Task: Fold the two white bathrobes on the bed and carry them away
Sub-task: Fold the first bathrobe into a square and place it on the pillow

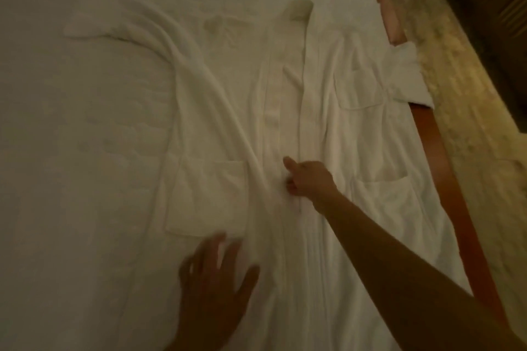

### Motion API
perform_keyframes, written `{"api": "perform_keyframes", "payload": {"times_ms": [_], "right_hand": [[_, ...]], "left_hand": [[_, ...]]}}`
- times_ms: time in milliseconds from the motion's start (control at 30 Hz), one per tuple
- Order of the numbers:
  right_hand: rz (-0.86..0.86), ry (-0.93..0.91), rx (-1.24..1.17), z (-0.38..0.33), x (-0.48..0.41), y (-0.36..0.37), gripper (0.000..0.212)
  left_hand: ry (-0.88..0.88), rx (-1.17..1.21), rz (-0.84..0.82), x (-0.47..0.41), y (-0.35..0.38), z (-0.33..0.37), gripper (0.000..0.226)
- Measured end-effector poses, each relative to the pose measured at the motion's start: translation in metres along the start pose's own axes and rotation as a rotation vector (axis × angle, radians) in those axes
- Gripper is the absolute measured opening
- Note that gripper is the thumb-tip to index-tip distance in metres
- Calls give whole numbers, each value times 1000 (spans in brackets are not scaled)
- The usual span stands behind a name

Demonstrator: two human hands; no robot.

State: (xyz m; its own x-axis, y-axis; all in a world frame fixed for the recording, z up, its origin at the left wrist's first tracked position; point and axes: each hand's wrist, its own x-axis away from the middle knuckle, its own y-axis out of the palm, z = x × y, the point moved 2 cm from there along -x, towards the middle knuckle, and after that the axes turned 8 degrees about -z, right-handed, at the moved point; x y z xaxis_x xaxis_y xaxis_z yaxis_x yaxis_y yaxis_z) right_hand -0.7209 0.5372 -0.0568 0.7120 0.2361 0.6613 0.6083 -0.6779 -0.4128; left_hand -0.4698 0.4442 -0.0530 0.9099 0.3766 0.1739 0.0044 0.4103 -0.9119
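On the bed [71, 151] the bathrobe [328, 122] runs lengthwise away from us; our right hand [308, 178] pinches its front edge, our left hand [216, 276] lies spread flat on its near hem.

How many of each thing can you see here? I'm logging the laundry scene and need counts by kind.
Bathrobes: 1 in view, spread flat
Patch pockets on it: 3
Hands: 2, left hand, right hand
Beds: 1
Total: 7
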Motion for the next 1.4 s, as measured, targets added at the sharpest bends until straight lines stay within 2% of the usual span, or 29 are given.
{"api": "perform_keyframes", "payload": {"times_ms": [67,100,167,200,267,300,400,467,567,633,700,767,833,867,900,933,1000,1067,1100,1167,1267,1333,1400], "right_hand": [[-37,31,-118,-16,-34,6,63],[-61,13,-127,-24,-46,11,57],[-30,-102,-110,-40,-60,15,32],[70,-182,-95,-45,-65,11,25],[321,-292,3,-46,-69,-7,28],[353,-282,54,-45,-73,-17,32],[226,-150,133,-54,-95,-39,53],[218,-151,53,-78,-121,-50,59],[147,-130,-231,-116,-172,-58,56],[84,-108,-330,-137,-205,-56,59],[28,-81,-285,-153,-232,-51,57],[2,-134,-213,-165,-249,-51,42],[180,-321,-126,-176,-262,-64,30],[302,-400,-70,-181,-266,-75,28],[347,-440,-12,-186,-269,-84,29],[306,-420,31,-189,-276,-90,32],[103,-272,16,-191,-292,-98,43],[-46,-170,-156,-200,-308,-105,64],[-58,-154,-254,-208,-318,-108,72],[11,-183,-323,-226,-340,-108,69],[103,-242,-232,-248,-369,-103,45],[92,-259,-242,-264,-386,-105,29],[198,-296,-217,-278,-395,-118,16]], "left_hand": [[19,-98,39,-80,-4,7,65],[8,-97,-4,-116,-5,10,70],[-60,-101,-79,-166,-7,12,76],[-71,-97,-94,-185,-5,9,77],[-141,-85,-156,-206,-2,-3,75],[-144,-118,-172,-212,1,-9,76],[-86,-251,-151,-228,-5,-14,79],[-83,-222,-128,-256,-9,-12,80],[-20,-214,-74,-314,-19,4,75],[28,-225,-54,-358,-26,11,75],[2,-193,-44,-403,-36,12,80],[-26,-166,1,-445,-46,12,82],[-44,-149,-7,-483,-56,13,74],[-46,-134,-18,-499,-60,14,70],[-48,-124,-26,-512,-62,14,68],[-51,-124,-48,-525,-62,15,68],[-65,-147,-115,-544,-52,16,71],[-80,-156,-126,-551,-37,11,73],[-65,-146,-78,-551,-29,9,73],[7,-122,92,-543,-17,5,73],[102,-74,277,-538,-7,0,78],[134,-69,344,-540,-8,-1,81],[150,-49,378,-541,-8,-2,80]]}}
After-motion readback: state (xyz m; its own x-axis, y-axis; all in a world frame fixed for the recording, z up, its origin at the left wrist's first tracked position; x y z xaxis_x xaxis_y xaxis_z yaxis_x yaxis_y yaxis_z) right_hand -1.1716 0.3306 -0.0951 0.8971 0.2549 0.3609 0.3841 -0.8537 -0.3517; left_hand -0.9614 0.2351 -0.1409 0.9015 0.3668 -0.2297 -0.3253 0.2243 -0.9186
